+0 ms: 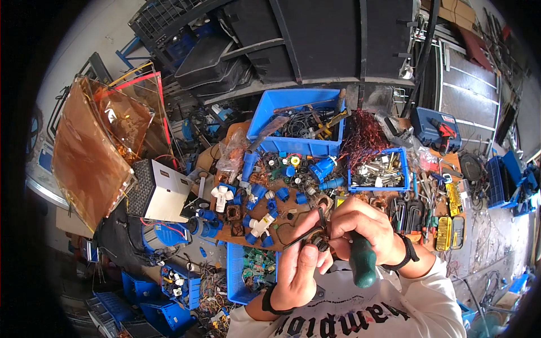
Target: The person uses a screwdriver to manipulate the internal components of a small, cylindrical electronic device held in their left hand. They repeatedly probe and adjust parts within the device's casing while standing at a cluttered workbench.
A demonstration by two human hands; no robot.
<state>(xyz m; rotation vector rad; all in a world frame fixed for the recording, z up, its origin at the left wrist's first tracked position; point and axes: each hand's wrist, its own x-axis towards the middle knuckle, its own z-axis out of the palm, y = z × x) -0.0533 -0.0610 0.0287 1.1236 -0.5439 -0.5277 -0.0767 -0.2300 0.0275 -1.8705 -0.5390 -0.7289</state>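
Note:
My left hand (298,270) is closed around a small round dark part with a coppery look (319,241), held up in front of my chest. Dark thin strips stick out from between its fingers, beside the part. My right hand (365,225) meets it from the right, fingers curled around a tool with a thick green handle (363,262). The handle's butt points down toward me. The tool's working end is hidden by the fingers, so its kind cannot be made out. Just past my hands lies the cluttered wooden workbench (276,209).
A large blue bin (310,147) of cables and tools stands at the back, beside a smaller blue tray (378,187) of metal pieces. Blue and white plastic fittings (261,225) lie to the left. A blue crate (236,276) holds green circuit boards. Hand tools (414,214) lie right.

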